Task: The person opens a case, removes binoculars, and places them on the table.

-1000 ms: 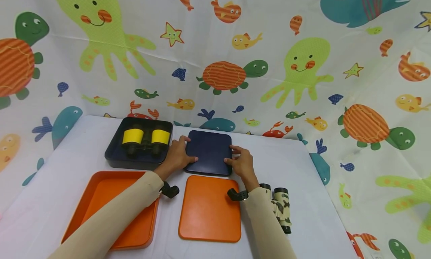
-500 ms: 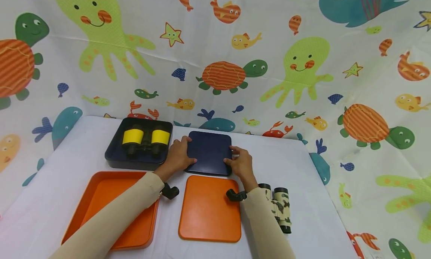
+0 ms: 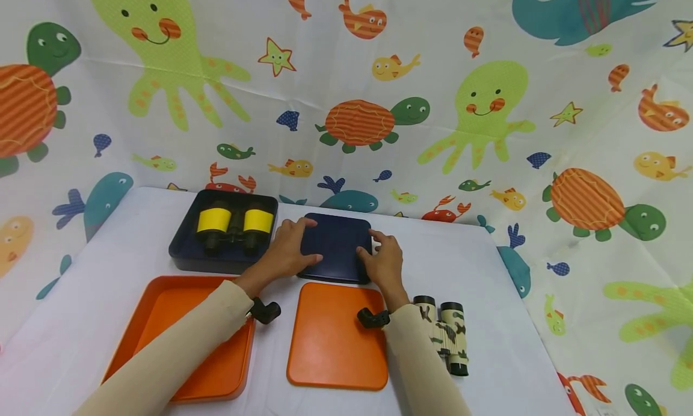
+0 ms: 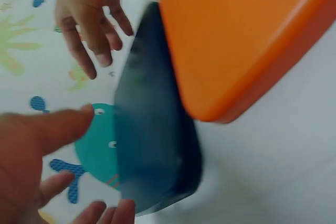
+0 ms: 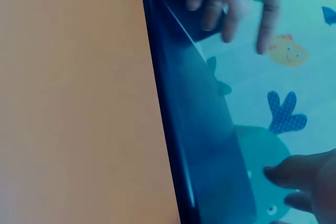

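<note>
Left hand point(image 3: 288, 251): rests on the left edge of the dark blue lid point(image 3: 337, 247), fingers spread and fairly straight, thumb laid on the top face. Not clamped round the lid.
Right hand point(image 3: 381, 261): rests on the right edge of the same lid, fingers extended and loosely spread. No closed grip visible.
Lid position: flat on the white table point(image 3: 487, 284), at the back centre, between the two hands. Its left edge lies just beside the dark blue box point(image 3: 186, 247); its near edge lies just beside the orange lid point(image 3: 335, 338).
Handling, judged: looks like rigid moulded plastic, thin and light, with a smooth top that would likely be slippery under flat fingers.
Hold points, judged: the left and right rims, with fingertips hooked under the lip; the rounded corners give less purchase.
Box contents: yellow-and-black binoculars point(image 3: 234, 225) lie inside the dark blue box.
Neighbouring items: orange tray point(image 3: 162, 320) at front left; camouflage binoculars point(image 3: 448, 338) at front right, close to the right sleeve.
Open room: bare table to the right of the lid and behind it, up to the printed backdrop point(image 3: 346, 73).
Wrist views: blurred; both show the dark lid edge against the orange lid.
</note>
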Demonstrator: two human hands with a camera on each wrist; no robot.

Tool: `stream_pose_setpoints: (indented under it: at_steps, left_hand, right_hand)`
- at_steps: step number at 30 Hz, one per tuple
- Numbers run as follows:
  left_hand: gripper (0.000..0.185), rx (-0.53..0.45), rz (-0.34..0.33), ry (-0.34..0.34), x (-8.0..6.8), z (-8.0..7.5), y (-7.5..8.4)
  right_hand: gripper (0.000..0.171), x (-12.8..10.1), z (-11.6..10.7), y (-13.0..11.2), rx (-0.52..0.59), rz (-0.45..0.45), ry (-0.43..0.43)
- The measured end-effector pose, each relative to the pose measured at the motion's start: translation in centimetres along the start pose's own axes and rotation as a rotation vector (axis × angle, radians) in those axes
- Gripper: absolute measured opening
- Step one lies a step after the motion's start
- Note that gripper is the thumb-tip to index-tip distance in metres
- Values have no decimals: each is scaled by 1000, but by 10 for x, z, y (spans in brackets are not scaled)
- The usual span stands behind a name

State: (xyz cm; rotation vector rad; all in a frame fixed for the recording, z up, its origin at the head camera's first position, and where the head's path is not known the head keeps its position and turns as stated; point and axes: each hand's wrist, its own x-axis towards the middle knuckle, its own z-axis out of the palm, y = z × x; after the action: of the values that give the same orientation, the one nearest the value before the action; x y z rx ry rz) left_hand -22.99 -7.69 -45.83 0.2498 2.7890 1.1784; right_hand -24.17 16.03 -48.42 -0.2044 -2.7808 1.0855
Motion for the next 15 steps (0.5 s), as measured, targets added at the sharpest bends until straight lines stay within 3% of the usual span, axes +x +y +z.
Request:
stream_pose_setpoints:
  at_steps: [3, 7, 15]
  left_hand:
    - [76, -62, 65, -21, -8, -13, 3]
    - [70, -114, 118, 3, -17, -32, 3]
    - [70, -81, 150, 79, -28, -77, -17]
  right_hand:
    - [51, -3, 1, -4, 17, -66, 59]
    - [52, -8, 3, -11, 45, -128, 91]
    - [58, -12, 8, -31, 95, -284, 48]
